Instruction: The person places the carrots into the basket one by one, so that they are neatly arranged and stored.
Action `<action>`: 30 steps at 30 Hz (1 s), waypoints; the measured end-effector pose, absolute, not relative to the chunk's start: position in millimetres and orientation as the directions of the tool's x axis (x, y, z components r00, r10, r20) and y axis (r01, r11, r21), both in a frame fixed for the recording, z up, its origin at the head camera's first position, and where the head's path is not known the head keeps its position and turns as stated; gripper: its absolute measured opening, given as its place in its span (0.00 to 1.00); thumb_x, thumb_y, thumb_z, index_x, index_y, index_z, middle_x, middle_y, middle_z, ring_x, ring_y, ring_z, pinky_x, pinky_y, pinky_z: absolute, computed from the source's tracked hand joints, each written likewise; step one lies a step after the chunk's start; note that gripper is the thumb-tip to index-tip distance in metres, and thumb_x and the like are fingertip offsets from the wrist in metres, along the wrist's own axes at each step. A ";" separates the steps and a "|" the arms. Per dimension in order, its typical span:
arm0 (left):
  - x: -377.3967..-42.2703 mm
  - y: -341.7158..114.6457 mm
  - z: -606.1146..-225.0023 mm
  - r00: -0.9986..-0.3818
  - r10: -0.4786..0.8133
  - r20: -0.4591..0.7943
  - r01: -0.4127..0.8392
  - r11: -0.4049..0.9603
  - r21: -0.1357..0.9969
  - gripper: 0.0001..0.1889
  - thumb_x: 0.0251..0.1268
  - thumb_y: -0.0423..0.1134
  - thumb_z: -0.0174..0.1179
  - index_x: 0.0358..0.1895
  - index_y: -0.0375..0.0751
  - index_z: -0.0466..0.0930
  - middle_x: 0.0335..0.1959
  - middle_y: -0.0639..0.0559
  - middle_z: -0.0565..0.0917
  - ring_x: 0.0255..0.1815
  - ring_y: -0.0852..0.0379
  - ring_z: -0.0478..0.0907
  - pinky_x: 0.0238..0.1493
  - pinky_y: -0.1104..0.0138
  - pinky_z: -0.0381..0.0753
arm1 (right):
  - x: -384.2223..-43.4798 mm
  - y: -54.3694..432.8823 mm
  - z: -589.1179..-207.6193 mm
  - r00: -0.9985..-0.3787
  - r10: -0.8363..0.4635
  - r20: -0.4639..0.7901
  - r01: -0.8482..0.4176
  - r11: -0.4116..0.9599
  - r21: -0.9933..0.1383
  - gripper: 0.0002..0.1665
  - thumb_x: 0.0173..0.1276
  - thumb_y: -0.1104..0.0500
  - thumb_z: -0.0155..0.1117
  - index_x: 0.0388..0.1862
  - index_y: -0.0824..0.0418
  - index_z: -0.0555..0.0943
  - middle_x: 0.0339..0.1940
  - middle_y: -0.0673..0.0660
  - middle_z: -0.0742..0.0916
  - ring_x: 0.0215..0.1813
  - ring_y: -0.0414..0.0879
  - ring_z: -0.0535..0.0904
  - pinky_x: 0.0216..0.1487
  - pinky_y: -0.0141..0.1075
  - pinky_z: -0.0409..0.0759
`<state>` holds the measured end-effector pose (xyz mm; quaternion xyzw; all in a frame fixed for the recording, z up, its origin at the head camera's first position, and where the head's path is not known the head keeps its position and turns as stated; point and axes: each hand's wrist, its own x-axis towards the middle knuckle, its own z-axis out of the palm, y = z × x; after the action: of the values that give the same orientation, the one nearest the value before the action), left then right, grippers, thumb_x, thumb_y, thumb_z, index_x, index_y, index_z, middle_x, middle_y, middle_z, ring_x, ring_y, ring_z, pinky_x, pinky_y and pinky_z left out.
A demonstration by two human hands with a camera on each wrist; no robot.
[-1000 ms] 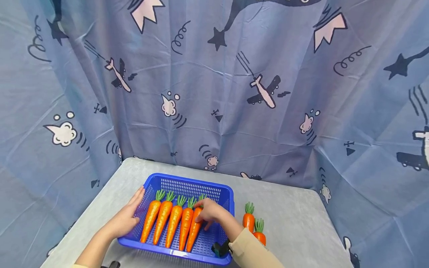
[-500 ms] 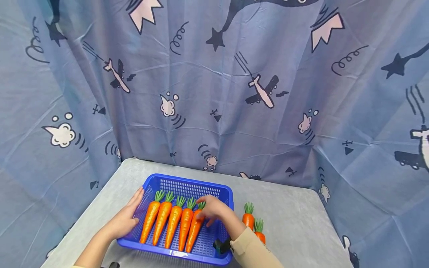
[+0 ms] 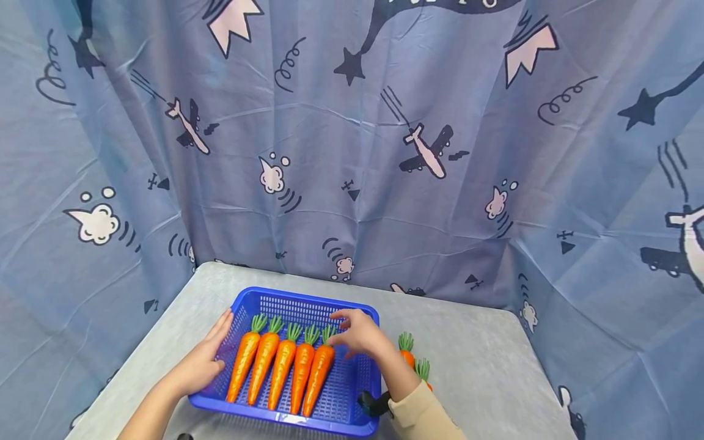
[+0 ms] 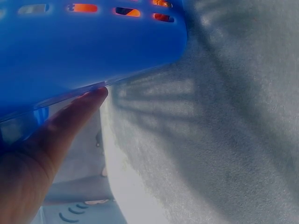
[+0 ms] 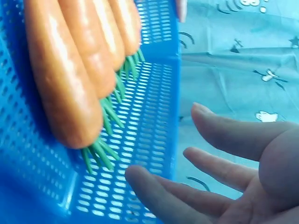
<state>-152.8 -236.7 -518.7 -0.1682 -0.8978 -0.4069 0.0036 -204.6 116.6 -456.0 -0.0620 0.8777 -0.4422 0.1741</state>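
Observation:
Several orange carrots (image 3: 282, 373) with green tops lie side by side in a blue plastic basket (image 3: 330, 426) in the head view. My left hand (image 3: 205, 360) rests along the basket's left side with fingers straight; in the left wrist view its thumb (image 4: 77, 112) touches the blue edge. Over the right part of the basket, my right hand (image 3: 362, 333) has loosely bent, spread fingers and holds nothing. It is nearest the green top of the rightmost carrot (image 3: 319, 379). The right wrist view shows its fingers apart from that carrot (image 5: 67, 84).
Two more carrots lie on the grey table (image 3: 473, 360) right of the basket, one with its green top (image 3: 406, 340) showing, both partly hidden by the right arm. A blue patterned curtain (image 3: 308, 201) surrounds the table at the back and sides.
My right hand has let go of the rightmost carrot and moved up and right, its fingers spreading. That carrot stays in the basket. The left hand keeps its place at the basket.

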 end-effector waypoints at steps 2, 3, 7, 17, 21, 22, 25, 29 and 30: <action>-152.7 -236.9 -518.1 -0.944 0.298 0.142 0.304 0.613 0.729 0.49 0.49 0.17 0.53 0.80 0.29 0.46 0.82 0.31 0.43 0.79 0.25 0.43 0.61 0.93 0.33 | -202.1 122.1 -451.3 -0.941 -0.253 -0.223 0.034 0.588 -0.808 0.33 0.59 0.62 0.76 0.65 0.60 0.79 0.62 0.72 0.80 0.45 0.59 0.86 0.34 0.48 0.89; -152.6 -237.0 -517.9 -0.944 0.298 0.142 0.304 0.614 0.729 0.48 0.50 0.17 0.53 0.80 0.29 0.46 0.82 0.31 0.43 0.79 0.25 0.43 0.61 0.93 0.33 | -200.6 124.9 -449.0 -0.946 -0.242 -0.215 0.035 0.584 -0.811 0.33 0.60 0.61 0.75 0.65 0.59 0.79 0.62 0.71 0.81 0.46 0.59 0.86 0.35 0.48 0.89; -152.4 -237.3 -518.2 -0.944 0.297 0.142 0.303 0.617 0.726 0.49 0.49 0.17 0.54 0.80 0.29 0.46 0.82 0.32 0.43 0.80 0.25 0.43 0.61 0.93 0.33 | -195.3 138.2 -440.5 -0.961 -0.202 -0.189 0.040 0.575 -0.817 0.33 0.61 0.60 0.75 0.66 0.58 0.78 0.62 0.69 0.81 0.50 0.60 0.86 0.42 0.49 0.89; -152.0 -237.4 -517.6 -0.946 0.294 0.136 0.295 0.612 0.734 0.49 0.49 0.17 0.54 0.80 0.31 0.46 0.83 0.33 0.43 0.80 0.26 0.43 0.61 0.93 0.33 | -183.7 177.1 -433.7 -0.991 -0.058 -0.119 0.063 0.583 -0.810 0.31 0.63 0.56 0.74 0.66 0.55 0.79 0.63 0.65 0.83 0.58 0.62 0.83 0.53 0.57 0.84; -151.6 -238.1 -517.7 -0.948 0.289 0.136 0.292 0.611 0.736 0.49 0.49 0.17 0.54 0.80 0.31 0.46 0.83 0.33 0.43 0.80 0.26 0.43 0.61 0.93 0.33 | -180.0 192.6 -437.8 -0.996 -0.013 -0.083 0.061 0.567 -0.821 0.30 0.63 0.58 0.73 0.65 0.56 0.80 0.62 0.65 0.83 0.57 0.60 0.85 0.54 0.55 0.84; -151.6 -238.2 -518.0 -0.947 0.290 0.137 0.294 0.613 0.733 0.49 0.49 0.17 0.54 0.80 0.31 0.47 0.83 0.33 0.43 0.80 0.26 0.43 0.61 0.93 0.33 | -179.0 196.4 -439.5 -0.997 -0.003 -0.077 0.062 0.563 -0.824 0.30 0.63 0.58 0.73 0.65 0.56 0.80 0.62 0.65 0.83 0.56 0.60 0.85 0.54 0.54 0.85; -152.1 -238.3 -519.6 -0.947 0.291 0.138 0.296 0.618 0.728 0.49 0.49 0.17 0.54 0.80 0.30 0.47 0.83 0.33 0.43 0.80 0.26 0.44 0.61 0.93 0.33 | -175.3 208.0 -445.6 -0.997 0.025 -0.071 0.073 0.563 -0.823 0.29 0.64 0.58 0.73 0.64 0.56 0.80 0.62 0.65 0.84 0.57 0.60 0.85 0.53 0.52 0.86; -152.7 -237.1 -519.8 -0.948 0.289 0.131 0.290 0.623 0.727 0.48 0.50 0.17 0.54 0.80 0.30 0.47 0.83 0.34 0.43 0.80 0.26 0.44 0.61 0.92 0.33 | -170.2 224.7 -456.2 -0.997 0.055 -0.059 0.079 0.554 -0.829 0.29 0.63 0.57 0.73 0.64 0.56 0.81 0.60 0.65 0.84 0.57 0.60 0.84 0.53 0.51 0.86; -152.7 -236.7 -519.3 -0.949 0.288 0.130 0.289 0.623 0.727 0.48 0.50 0.17 0.54 0.80 0.30 0.47 0.83 0.34 0.43 0.80 0.27 0.44 0.61 0.92 0.33 | -168.9 228.8 -458.6 -0.997 0.059 -0.054 0.077 0.551 -0.831 0.29 0.63 0.56 0.74 0.63 0.57 0.81 0.60 0.66 0.85 0.56 0.61 0.84 0.53 0.51 0.86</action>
<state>-152.7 -236.7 -519.3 -0.1601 -0.9008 -0.4037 0.0005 -168.9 228.8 -458.6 0.0385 0.8806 -0.4722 0.0098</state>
